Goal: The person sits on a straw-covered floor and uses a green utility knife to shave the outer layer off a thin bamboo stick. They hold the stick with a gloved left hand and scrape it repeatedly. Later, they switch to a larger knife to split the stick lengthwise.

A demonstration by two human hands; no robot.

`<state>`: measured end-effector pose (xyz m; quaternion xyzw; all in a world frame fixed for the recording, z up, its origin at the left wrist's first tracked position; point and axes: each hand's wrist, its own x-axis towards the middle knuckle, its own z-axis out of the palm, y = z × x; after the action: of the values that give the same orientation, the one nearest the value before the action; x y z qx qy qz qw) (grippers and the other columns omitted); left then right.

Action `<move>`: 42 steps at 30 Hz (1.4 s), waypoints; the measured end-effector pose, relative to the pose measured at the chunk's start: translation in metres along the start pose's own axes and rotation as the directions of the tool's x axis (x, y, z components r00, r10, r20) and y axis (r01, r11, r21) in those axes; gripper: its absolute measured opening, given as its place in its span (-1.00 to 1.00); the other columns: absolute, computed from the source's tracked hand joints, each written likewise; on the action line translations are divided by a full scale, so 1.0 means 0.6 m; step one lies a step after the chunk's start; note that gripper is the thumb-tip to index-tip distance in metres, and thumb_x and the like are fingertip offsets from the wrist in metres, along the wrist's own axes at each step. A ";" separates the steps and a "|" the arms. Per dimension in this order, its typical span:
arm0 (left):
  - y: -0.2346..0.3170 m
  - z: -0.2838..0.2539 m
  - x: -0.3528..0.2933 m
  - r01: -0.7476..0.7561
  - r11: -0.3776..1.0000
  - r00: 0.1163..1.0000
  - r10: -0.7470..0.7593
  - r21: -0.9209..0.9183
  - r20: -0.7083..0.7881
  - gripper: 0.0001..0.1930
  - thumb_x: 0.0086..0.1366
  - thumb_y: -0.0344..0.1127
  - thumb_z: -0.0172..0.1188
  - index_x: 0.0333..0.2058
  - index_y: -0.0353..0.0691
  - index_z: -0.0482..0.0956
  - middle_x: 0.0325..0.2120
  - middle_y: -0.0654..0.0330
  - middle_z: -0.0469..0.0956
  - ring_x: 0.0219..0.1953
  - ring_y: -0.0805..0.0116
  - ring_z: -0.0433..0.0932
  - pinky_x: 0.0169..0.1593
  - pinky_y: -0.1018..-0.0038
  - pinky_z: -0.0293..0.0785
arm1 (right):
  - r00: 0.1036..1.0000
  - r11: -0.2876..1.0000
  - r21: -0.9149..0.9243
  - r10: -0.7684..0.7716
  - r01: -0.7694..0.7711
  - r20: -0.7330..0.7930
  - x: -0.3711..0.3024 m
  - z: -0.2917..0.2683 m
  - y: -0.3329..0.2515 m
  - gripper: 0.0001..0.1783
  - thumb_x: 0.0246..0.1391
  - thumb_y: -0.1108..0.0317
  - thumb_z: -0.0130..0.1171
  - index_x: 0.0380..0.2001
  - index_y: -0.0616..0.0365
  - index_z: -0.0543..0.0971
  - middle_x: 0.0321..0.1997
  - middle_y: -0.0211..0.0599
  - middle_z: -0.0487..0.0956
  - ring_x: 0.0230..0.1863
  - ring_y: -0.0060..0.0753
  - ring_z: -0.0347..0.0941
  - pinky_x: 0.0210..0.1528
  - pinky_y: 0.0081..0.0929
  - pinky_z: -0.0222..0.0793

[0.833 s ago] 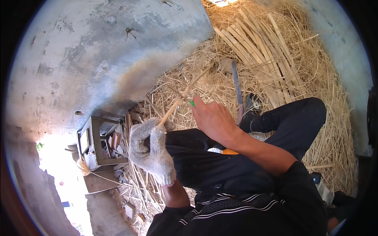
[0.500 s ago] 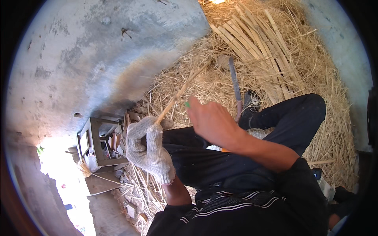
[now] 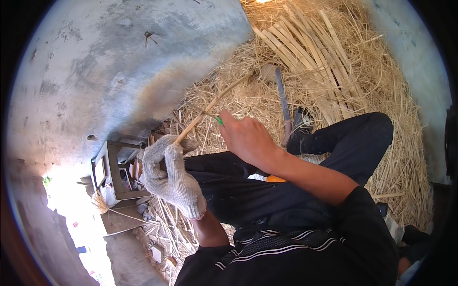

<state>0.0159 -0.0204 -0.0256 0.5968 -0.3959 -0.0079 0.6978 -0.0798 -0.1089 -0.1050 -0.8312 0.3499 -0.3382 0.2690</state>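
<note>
Gripping a thin, pale bamboo strip [image 3: 210,107] near its lower end, the left hand [image 3: 169,169], in a knitted off-white cotton glove, is clenched tight around it; the strip slants up and to the right over the straw. The bare right hand [image 3: 248,138] is closed on a small tool with a green handle [image 3: 219,121], its tip against the strip just above the glove. Dry golden straw [image 3: 381,95] lies in a loose, fibrous heap, with flat split cane strips [image 3: 305,52] laid side by side on top. A long dark metal blade [image 3: 282,102] rests on the straw beside a black shoe [image 3: 300,128]. Left of the glove stands a small grey wooden stool [image 3: 112,169] on rough grey concrete [image 3: 119,57].
</note>
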 end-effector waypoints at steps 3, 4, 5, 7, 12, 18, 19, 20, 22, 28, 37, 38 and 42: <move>-0.026 -0.030 0.011 -0.088 0.993 0.995 0.085 0.080 0.050 -0.91 0.25 -0.58 0.18 -0.26 -0.40 0.58 -0.26 0.07 0.59 -0.28 0.36 0.60 -0.19 0.52 0.58 | 0.988 0.998 0.031 0.045 -0.051 0.147 0.008 -0.026 -0.042 -0.84 0.27 0.34 0.01 -0.26 0.23 0.36 -0.72 -0.01 0.48 -0.60 0.14 0.54 -0.55 -0.01 0.47; -0.031 -0.033 0.011 -0.140 0.985 0.987 0.131 0.105 0.088 -0.90 0.28 -0.60 0.14 -0.24 -0.40 0.57 -0.23 0.06 0.58 -0.26 0.35 0.61 -0.21 0.55 0.61 | 0.993 0.996 0.091 0.005 -0.015 0.115 0.000 -0.024 -0.048 -0.83 0.27 0.33 0.01 -0.25 0.23 0.36 -0.71 0.01 0.49 -0.60 0.16 0.54 -0.54 0.00 0.47; -0.027 -0.032 0.006 -0.131 0.987 0.984 0.118 0.091 0.136 -0.91 0.28 -0.60 0.13 -0.25 -0.40 0.57 -0.21 0.06 0.58 -0.27 0.37 0.61 -0.22 0.55 0.61 | 0.996 0.988 0.150 -0.035 0.022 0.081 -0.007 -0.021 -0.053 -0.83 0.27 0.33 0.00 -0.24 0.23 0.36 -0.71 0.03 0.49 -0.59 0.18 0.54 -0.54 0.02 0.47; -0.024 -0.024 0.006 -0.116 0.986 0.990 0.105 0.119 0.096 -0.91 0.28 -0.59 0.13 -0.25 -0.40 0.56 -0.21 0.06 0.57 -0.27 0.38 0.60 -0.22 0.54 0.62 | 0.989 0.996 -0.040 0.081 -0.077 0.122 -0.008 0.003 -0.016 -0.81 0.28 0.31 0.01 -0.22 0.24 0.37 -0.70 0.05 0.49 -0.59 0.20 0.54 -0.52 0.04 0.48; -0.010 -0.015 0.005 -0.030 0.999 0.999 0.030 0.027 -0.012 -0.89 0.23 -0.58 0.22 -0.25 -0.37 0.60 -0.32 0.12 0.60 -0.35 0.43 0.57 -0.18 0.52 0.53 | 0.997 1.000 -0.013 0.017 -0.016 0.076 -0.009 0.000 -0.015 -0.87 0.20 0.41 0.03 -0.29 0.28 0.39 -0.71 -0.03 0.51 -0.59 0.09 0.57 -0.58 -0.08 0.49; -0.009 0.000 0.003 -0.077 0.990 0.997 0.073 0.119 0.036 -0.90 0.27 -0.60 0.15 -0.24 -0.39 0.56 -0.31 0.10 0.59 -0.38 0.39 0.62 -0.20 0.50 0.58 | 0.994 0.971 -0.239 -0.028 0.002 -0.107 0.009 0.054 0.088 -0.81 0.32 0.31 -0.03 -0.32 0.22 0.36 -0.79 -0.12 0.43 -0.71 0.03 0.50 -0.66 -0.12 0.44; 0.001 -0.001 0.001 -0.052 0.992 0.998 0.049 0.118 0.033 -0.89 0.26 -0.61 0.15 -0.24 -0.39 0.56 -0.30 0.10 0.59 -0.38 0.39 0.61 -0.20 0.50 0.58 | 0.996 0.989 -0.146 0.002 -0.015 -0.086 0.009 0.057 0.071 -0.81 0.32 0.32 -0.03 -0.33 0.23 0.35 -0.78 -0.11 0.44 -0.70 0.02 0.51 -0.69 -0.13 0.42; 0.008 -0.002 -0.001 -0.028 0.993 0.999 0.025 0.117 0.031 -0.89 0.26 -0.62 0.14 -0.24 -0.39 0.56 -0.30 0.10 0.59 -0.37 0.40 0.61 -0.20 0.50 0.58 | 0.997 0.990 -0.141 0.000 -0.010 -0.076 0.006 0.055 0.058 -0.81 0.32 0.33 -0.03 -0.33 0.23 0.35 -0.78 -0.10 0.44 -0.70 0.02 0.51 -0.69 -0.13 0.42; -0.007 -0.013 0.002 -0.036 0.995 0.999 0.033 0.094 0.032 -0.88 0.25 -0.65 0.13 -0.25 -0.39 0.56 -0.28 0.10 0.59 -0.37 0.40 0.61 -0.20 0.52 0.57 | 0.998 0.989 -0.148 -0.003 -0.007 -0.067 0.002 0.037 0.035 -0.81 0.32 0.33 -0.03 -0.33 0.23 0.35 -0.77 -0.08 0.45 -0.69 0.02 0.53 -0.69 -0.12 0.43; -0.006 -0.009 -0.014 -0.029 0.998 0.999 0.027 0.057 0.044 -0.88 0.25 -0.62 0.18 -0.23 -0.38 0.57 -0.28 0.10 0.60 -0.37 0.40 0.61 -0.24 0.56 0.53 | 0.992 0.976 0.177 -0.119 0.127 -0.051 -0.014 -0.009 -0.033 -0.78 0.32 0.28 -0.01 -0.27 0.25 0.37 -0.75 -0.07 0.49 -0.65 0.08 0.54 -0.65 -0.11 0.46; 0.006 -0.003 -0.009 -0.066 0.993 0.989 0.051 0.102 0.139 -0.90 0.32 -0.56 0.14 -0.21 -0.40 0.57 -0.25 0.06 0.61 -0.41 0.37 0.65 -0.30 0.56 0.56 | 0.979 0.963 0.223 0.118 -0.154 0.166 0.024 0.035 0.103 -0.70 0.37 0.20 -0.15 -0.15 0.23 0.43 -0.47 0.15 0.60 -0.53 0.07 0.60 -0.55 -0.04 0.43; 0.004 -0.008 -0.013 -0.065 0.992 0.988 0.048 0.112 0.146 -0.90 0.32 -0.56 0.14 -0.22 -0.40 0.57 -0.26 0.06 0.61 -0.41 0.36 0.65 -0.30 0.55 0.58 | 0.913 0.845 0.402 0.218 -0.354 0.345 0.024 0.021 0.105 -0.70 0.37 0.17 -0.11 -0.18 0.22 0.43 -0.50 0.11 0.58 -0.58 0.06 0.55 -0.56 -0.06 0.38; -0.002 -0.014 -0.020 -0.086 0.994 0.970 0.069 0.066 0.235 -0.88 0.29 -0.55 0.18 -0.20 -0.42 0.57 -0.29 0.08 0.60 -0.39 0.34 0.65 -0.25 0.49 0.63 | 0.886 0.690 0.579 0.211 -0.434 0.413 0.018 -0.035 0.076 -0.70 0.36 0.14 -0.05 -0.25 0.19 0.43 -0.58 0.01 0.53 -0.68 0.05 0.43 -0.57 -0.10 0.28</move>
<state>0.0131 -0.0080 -0.0326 0.6019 -0.4978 -0.0352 0.6234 -0.1080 -0.1496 -0.1191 -0.6494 0.3035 -0.2491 0.6512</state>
